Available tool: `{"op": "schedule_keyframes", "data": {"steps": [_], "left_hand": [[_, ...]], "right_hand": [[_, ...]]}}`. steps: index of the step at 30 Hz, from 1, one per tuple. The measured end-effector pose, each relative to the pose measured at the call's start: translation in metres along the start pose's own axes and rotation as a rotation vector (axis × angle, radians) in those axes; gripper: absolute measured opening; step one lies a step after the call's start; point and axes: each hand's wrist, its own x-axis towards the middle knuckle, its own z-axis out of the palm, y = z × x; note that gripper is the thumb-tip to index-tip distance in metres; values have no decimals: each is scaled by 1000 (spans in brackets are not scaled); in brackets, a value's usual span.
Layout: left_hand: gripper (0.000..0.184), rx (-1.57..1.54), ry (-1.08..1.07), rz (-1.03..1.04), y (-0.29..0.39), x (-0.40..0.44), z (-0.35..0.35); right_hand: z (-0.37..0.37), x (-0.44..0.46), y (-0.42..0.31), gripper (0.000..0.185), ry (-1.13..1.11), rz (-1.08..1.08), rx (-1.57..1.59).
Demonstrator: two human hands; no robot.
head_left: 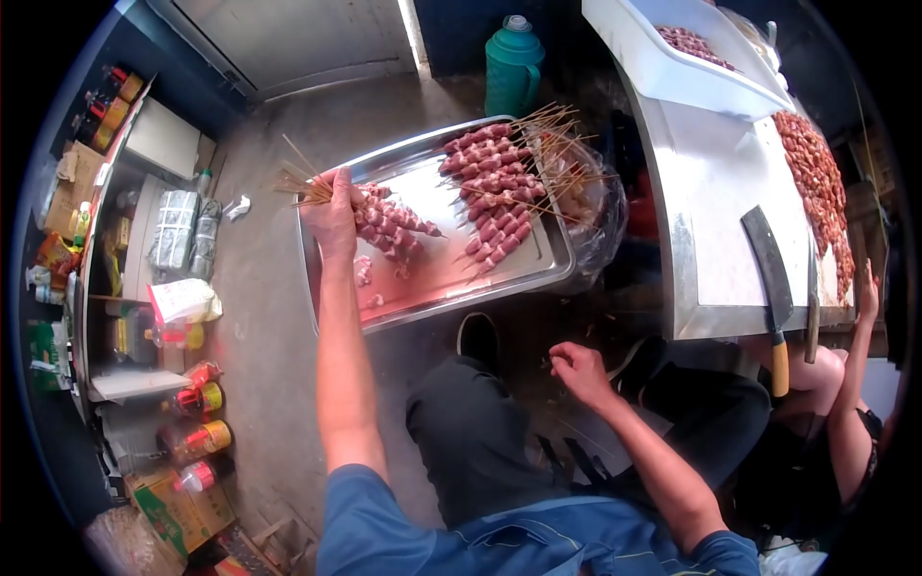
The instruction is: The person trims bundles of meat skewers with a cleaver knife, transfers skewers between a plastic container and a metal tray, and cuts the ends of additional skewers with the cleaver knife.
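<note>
Far on the left, near the wall: bottles point(197, 440) with coloured labels. Next, pointing outward over the tray's left edge: bare sticks point(301, 188), gathered together in the left hand point(332, 213). By these sticks, grasping a bunch of meat skewers point(389, 226), with the meat toward the right. Held at the left part of a metal tray point(432, 288); cannot tell whether touching its bottom. Beside the bunch, in the tray: small loose bits point(363, 272) of meat. In the right part of the same tray: a second group of skewers point(492, 165), lying closely side by side, with sticks reaching past the right edge.

Judging from this, probably in the middle of handling one bunch at the tray; cannot tell whether setting down or lifting. For the next move, likely needed: a steady wrist and an even grip on all the sticks together.

Further right, apart from the tray: the right hand point(578, 372), with curled fingers and nothing visible inside; cannot tell how firmly closed. Then a table point(715, 173) with a big knife point(765, 254) and, beyond, a pile of cut meat point(812, 173). At the far right, another person's hand point(869, 290), raised near the table's edge.
</note>
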Motion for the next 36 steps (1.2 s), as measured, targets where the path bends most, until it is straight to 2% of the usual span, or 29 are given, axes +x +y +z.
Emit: {"op": "schedule_keyframes", "data": {"steps": [4, 12, 15, 18, 20, 23, 30, 31, 32, 36], "left_hand": [[25, 17, -31, -14, 1, 5, 4], [36, -82, 58, -131, 11, 23, 14], [38, -204, 64, -118, 25, 29, 10], [37, -141, 44, -57, 45, 24, 18], [33, -67, -19, -27, 65, 16, 27], [30, -58, -86, -4, 72, 14, 39], [30, -110, -19, 15, 72, 14, 53], [30, -113, -18, 17, 74, 13, 57], [30, -95, -48, 6, 74, 12, 62], [30, -82, -137, 18, 84, 10, 80]], "right_hand": [[-3, -4, 3, 21, -23, -1, -44], [-10, -13, 4, 20, -44, 64, -33], [-10, -14, 5, 20, -29, 25, -8], [-11, -12, 2, 20, -34, 4, -36], [-11, -11, -7, 21, -88, 113, 171], [-14, -9, -30, 22, -119, 146, 337], [-24, -17, -48, 24, -120, 89, 285], [-24, -16, -46, 24, -127, 129, 372], [-24, -16, -46, 24, -134, 170, 460], [-29, -6, -51, 23, -133, 140, 480]]}}
